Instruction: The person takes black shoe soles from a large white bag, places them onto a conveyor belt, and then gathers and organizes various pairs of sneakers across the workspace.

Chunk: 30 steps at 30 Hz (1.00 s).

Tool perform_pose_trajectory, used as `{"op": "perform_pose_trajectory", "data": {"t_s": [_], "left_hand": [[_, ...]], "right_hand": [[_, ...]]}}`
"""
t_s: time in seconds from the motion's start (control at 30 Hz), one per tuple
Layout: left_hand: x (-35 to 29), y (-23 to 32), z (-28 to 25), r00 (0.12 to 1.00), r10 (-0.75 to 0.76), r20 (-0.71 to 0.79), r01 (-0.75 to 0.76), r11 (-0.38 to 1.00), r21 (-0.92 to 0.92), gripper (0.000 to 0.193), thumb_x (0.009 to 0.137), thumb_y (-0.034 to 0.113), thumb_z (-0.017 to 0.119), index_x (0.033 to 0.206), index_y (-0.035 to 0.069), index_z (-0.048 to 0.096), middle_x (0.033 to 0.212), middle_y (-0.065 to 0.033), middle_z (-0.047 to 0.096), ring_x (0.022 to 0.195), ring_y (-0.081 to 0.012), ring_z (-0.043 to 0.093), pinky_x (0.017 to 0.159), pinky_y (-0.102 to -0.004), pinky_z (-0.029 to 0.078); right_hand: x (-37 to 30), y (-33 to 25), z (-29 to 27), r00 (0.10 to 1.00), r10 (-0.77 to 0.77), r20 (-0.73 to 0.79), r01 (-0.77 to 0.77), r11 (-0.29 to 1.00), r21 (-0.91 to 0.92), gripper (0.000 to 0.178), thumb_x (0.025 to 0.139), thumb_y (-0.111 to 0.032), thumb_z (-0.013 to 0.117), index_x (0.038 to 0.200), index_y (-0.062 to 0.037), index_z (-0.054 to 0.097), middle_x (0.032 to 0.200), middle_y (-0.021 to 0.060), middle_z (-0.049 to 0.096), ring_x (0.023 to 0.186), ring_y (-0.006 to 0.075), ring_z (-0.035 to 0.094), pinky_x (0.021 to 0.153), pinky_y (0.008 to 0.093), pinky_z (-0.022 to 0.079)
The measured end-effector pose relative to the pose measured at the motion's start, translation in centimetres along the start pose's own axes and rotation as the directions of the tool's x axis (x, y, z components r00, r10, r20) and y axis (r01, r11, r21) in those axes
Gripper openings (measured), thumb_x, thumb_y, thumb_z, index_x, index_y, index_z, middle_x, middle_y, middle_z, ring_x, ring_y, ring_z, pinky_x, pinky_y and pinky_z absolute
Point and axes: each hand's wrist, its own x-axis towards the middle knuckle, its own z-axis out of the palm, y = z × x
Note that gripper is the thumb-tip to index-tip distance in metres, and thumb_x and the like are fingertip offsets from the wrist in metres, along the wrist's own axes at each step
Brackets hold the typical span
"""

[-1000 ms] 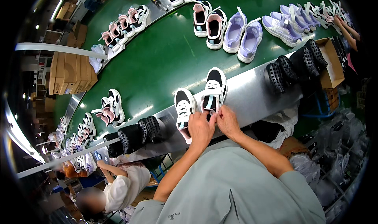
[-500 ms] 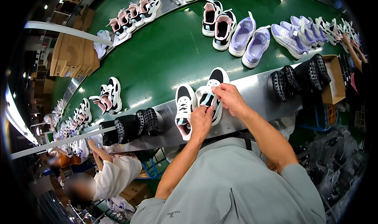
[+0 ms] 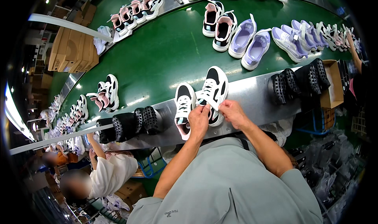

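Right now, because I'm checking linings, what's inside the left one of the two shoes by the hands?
Inside the left shoe, pink lining shows near the heel; the toe end, covered by the upper, cannot be seen.

This is a shoe factory floor, built around a long, glossy green work surface [image 3: 165, 54] edged with a silver metal strip [image 3: 260, 100]. Pink-lined black-and-white sneakers [image 3: 137, 11] and lilac sneakers [image 3: 256, 48] stand along it, with one white-and-black sneaker [image 3: 215, 86] at the near edge. Tan cardboard boxes [image 3: 73, 50], translucent plastic bags [image 3: 334, 163] and a person in a white top [image 3: 113, 172] flank the line.
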Motion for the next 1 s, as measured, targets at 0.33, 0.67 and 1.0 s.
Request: {"op": "perform_pose_trajectory", "data": {"t_s": [0.33, 0.67, 1.0], "left_hand": [[-0.9, 0.1, -0.4, 0.984, 0.177, 0.019, -0.173, 0.928, 0.33, 0.024, 0.092, 0.02, 0.068, 0.093, -0.004, 0.072, 0.076, -0.0148, 0.067, 0.072, -0.0275, 0.062, 0.069, -0.0392, 0.047], [-6.4, -4.2, -8.9, 0.786, 0.473, 0.399, -0.618, 0.577, 0.534, 0.05, 0.08, -0.007, 0.063, 0.128, 0.007, 0.059, 0.11, -0.0177, 0.057, 0.103, -0.0372, 0.056, 0.085, -0.0461, 0.049], [-2.1, -0.6, -5.3, 0.897, 0.224, 0.382, -0.425, 0.673, 0.605, 0.039, 0.08, 0.027, 0.08, 0.112, 0.01, 0.066, 0.079, -0.0184, 0.067, 0.079, -0.0415, 0.062, 0.069, -0.0501, 0.051]], "right_hand": [[0.9, 2.9, 0.4, 0.995, -0.056, -0.087, 0.057, 0.998, 0.01, 0.018, 0.094, -0.02, 0.068, 0.093, -0.0034, 0.062, 0.069, -0.0022, 0.053, 0.049, 0.006, 0.04, 0.042, 0.0235, 0.031], [-1.3, 1.1, 4.9, 0.751, -0.658, 0.063, 0.435, 0.42, -0.796, 0.042, 0.085, -0.005, 0.065, 0.125, 0.0006, 0.053, 0.102, 0.0217, 0.053, 0.092, 0.0436, 0.058, 0.077, 0.0491, 0.051], [3.3, -7.1, -1.6, 0.595, -0.801, 0.059, 0.195, 0.072, -0.978, 0.071, 0.085, -0.025, 0.077, 0.146, -0.0048, 0.047, 0.124, 0.028, 0.06, 0.108, 0.0412, 0.059, 0.093, 0.0496, 0.048]]}}
